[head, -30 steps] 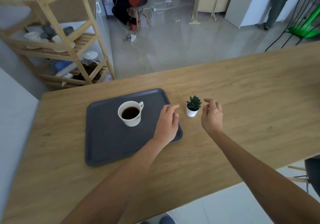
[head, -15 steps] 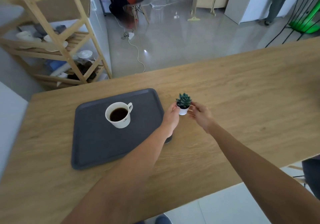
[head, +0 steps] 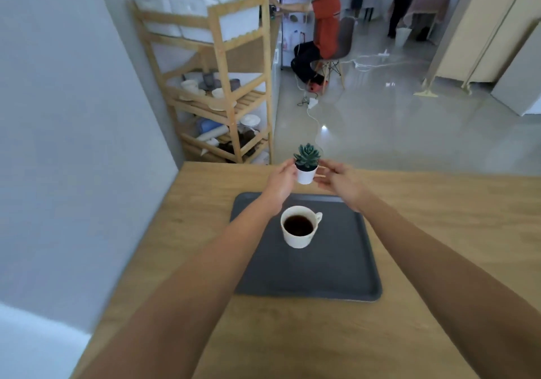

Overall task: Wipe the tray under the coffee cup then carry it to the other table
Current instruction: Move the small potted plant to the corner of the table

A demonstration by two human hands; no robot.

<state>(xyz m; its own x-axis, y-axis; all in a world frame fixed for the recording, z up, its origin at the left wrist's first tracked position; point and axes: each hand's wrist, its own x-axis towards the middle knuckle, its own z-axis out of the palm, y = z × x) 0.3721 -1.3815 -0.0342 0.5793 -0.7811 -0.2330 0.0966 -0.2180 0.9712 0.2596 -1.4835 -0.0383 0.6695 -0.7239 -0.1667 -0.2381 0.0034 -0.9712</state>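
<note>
Grey flat tray (head: 330, 273), round white cup (head: 298, 228), wood table (head: 439, 209)

Home-like room: wooden crockery shelf (head: 222, 92), wooden table (head: 439, 232)

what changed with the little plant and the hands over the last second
Both hands, left hand and right hand, closed on the potted succulent and lifted it off the table, holding it beyond the tray's far edge. The coffee cup stays full on the tray.
</note>
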